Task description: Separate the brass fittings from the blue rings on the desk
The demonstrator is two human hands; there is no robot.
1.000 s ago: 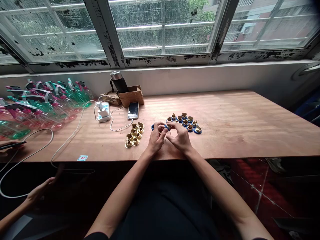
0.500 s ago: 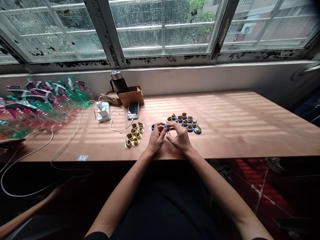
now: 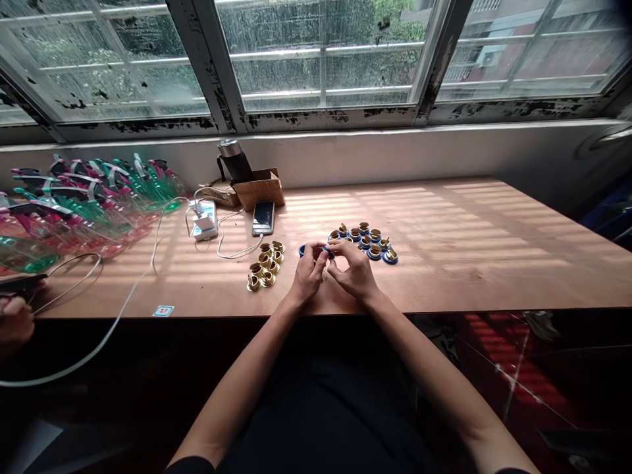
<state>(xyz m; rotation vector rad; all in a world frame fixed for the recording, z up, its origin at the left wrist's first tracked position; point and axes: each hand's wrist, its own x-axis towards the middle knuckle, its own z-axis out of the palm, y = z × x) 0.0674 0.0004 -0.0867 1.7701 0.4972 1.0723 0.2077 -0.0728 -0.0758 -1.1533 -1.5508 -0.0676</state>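
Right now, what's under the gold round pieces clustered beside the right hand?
Blue round rims show beneath the gold round metal-looking pieces on the brown wooden table. Whatever lies under their middles is covered.

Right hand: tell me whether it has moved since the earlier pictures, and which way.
No. Judged against the label, the right hand keeps its place; no shift in any direction shows.

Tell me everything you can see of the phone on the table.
The phone is a slim, rounded rectangle with a pale rim, its dark, glossy-looking screen facing up; whether it is lit is unclear. It sits on the wooden table, in front of the cardboard box; whether its far end touches the box is hard to tell. A white cable meets its near end. No hand touches it.
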